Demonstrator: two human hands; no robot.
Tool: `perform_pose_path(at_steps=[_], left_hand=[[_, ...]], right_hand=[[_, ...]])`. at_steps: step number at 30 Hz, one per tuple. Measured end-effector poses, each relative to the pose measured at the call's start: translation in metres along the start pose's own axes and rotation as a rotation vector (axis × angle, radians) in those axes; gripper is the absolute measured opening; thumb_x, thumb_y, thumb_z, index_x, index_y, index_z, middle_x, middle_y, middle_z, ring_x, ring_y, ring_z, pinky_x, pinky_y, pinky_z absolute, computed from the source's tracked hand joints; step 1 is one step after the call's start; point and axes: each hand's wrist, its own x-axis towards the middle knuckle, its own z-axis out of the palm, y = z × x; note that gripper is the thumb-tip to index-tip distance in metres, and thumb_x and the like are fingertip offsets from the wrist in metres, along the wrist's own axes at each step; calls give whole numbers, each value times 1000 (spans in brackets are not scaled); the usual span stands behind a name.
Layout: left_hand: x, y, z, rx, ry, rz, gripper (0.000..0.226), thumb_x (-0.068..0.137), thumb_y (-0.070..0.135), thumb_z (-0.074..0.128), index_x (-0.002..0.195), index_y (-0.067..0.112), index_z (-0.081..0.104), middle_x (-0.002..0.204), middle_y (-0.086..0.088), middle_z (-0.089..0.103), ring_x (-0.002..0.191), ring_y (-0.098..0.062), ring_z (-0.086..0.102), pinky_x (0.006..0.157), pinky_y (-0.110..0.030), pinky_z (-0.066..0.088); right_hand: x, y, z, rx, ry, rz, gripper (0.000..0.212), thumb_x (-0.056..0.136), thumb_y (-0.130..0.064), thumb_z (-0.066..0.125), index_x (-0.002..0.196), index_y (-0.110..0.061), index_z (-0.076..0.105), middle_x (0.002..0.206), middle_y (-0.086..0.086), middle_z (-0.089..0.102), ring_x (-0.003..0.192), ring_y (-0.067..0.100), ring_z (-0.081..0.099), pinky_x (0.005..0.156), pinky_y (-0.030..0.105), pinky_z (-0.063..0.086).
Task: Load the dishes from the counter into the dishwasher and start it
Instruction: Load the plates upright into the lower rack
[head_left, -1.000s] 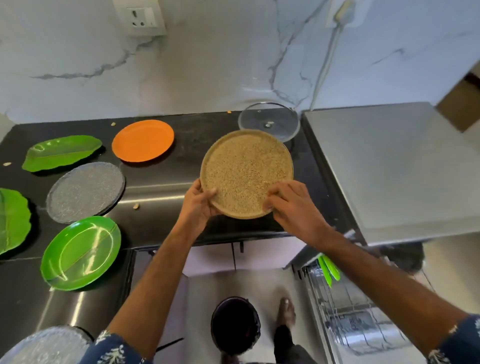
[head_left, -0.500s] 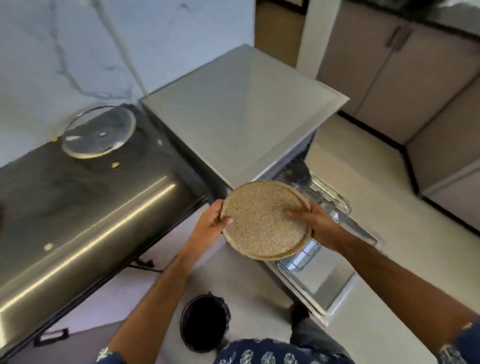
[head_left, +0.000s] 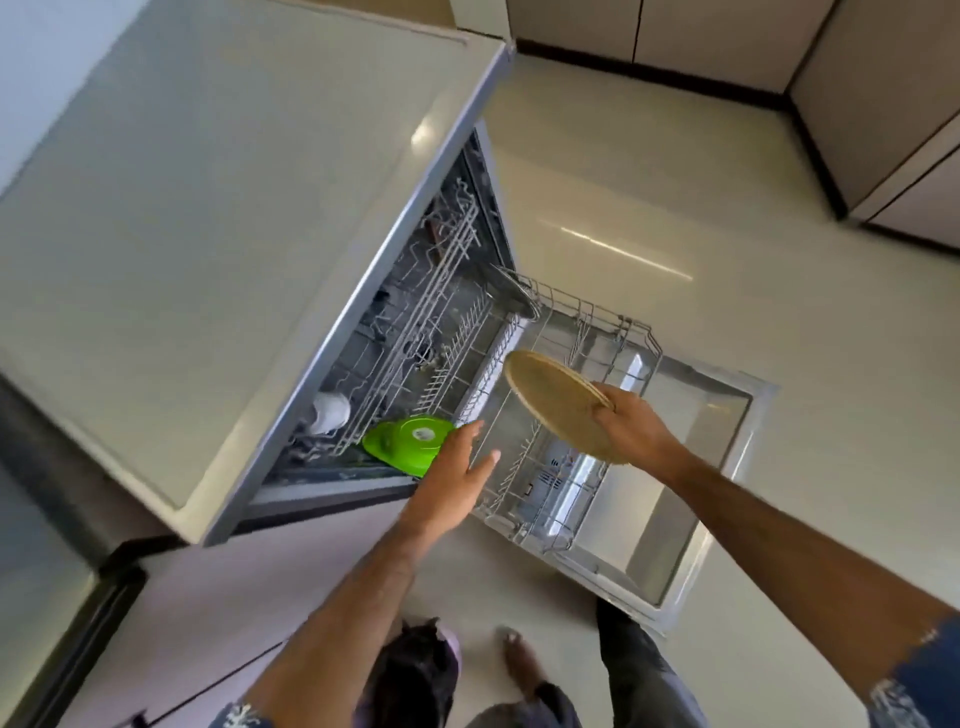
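The tan plate is hanging tilted on edge above the pulled-out lower rack, over the rack's middle and not yet touching any wire. The right hand is pinching it by its near rim, thumb on top. The left hand is reaching with fingers straight and spread toward the rack's left edge, holding nothing (it looks ready to steady the rack or the plate).

The likely trouble from here: a one-handed rim grip on a wide plate is leaving it free to swing, so it could strike the tines or slip and drop flat instead of seating between them. The spread left fingers are also lying close to where the plate would be coming down.

The rack's outer part is showing bare wire; a green dish is sitting at its inner left corner. Deeper inside the dishwasher, a white cup is resting in the upper rack.
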Motion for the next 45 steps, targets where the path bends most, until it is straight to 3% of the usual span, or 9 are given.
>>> perform_pose_path(at_steps=[4,7,10,15,21,23,33,40,45], left_hand=[[88,7,15,-554,40,-240,57,102,50,42,150,21,35,148,-3,46,120,-22,57,98,-46,49],[151,-5,23,-885,87,-330,74,85,64,57,143,19,47,137,-5,56,108,-28,67,83,-52,59],[198,-26,39,-1006,192,-375,46,99,33,57,133,4,53,126,-21,62,102,-32,68,67,-43,61],[229,-55,40,-1076,360,-337,40,97,8,42,137,4,48,118,-22,64,93,-28,67,52,-37,59],[194,-115,31,-1224,689,-332,70,68,15,56,137,7,51,122,-19,64,97,-26,66,59,-39,60],[175,-136,34,-1262,789,-360,61,78,12,57,138,10,50,122,-15,64,101,-26,66,62,-38,60],[120,-190,41,-807,832,-275,71,91,36,55,154,16,29,152,-10,45,133,-22,52,114,-53,39],[123,-200,37,-146,860,-141,72,104,33,42,161,14,3,167,-6,3,146,8,11,119,-24,22],[127,-204,30,89,874,-85,66,106,26,44,160,6,11,166,-8,4,147,7,2,122,-25,17]], right_hand=[[60,36,24,-133,9,-237,49,98,-1,46,139,-27,54,113,6,68,74,19,65,60,23,53],[111,58,59,-275,-14,-396,58,89,6,52,140,-22,54,131,5,64,107,23,65,89,28,52],[155,74,84,-292,-28,-470,57,88,-5,49,142,-24,52,137,4,60,118,28,62,95,46,53],[202,96,117,-304,-96,-388,67,86,0,54,149,-19,43,146,11,50,131,30,51,110,33,38],[212,102,196,-444,-209,-403,63,90,-44,33,152,-35,31,154,11,39,139,34,40,108,58,35],[204,103,219,-535,-237,-428,60,97,-33,42,154,-36,25,158,6,32,144,30,32,111,59,27],[193,105,276,-526,-386,-561,73,96,-6,46,158,-29,14,162,7,22,149,29,22,116,62,18],[198,86,300,-501,-346,-475,76,97,-6,48,158,-26,8,164,9,15,150,32,14,117,63,14],[185,75,305,-491,-336,-445,79,95,-6,49,159,-23,6,164,9,13,149,34,16,116,62,20]])
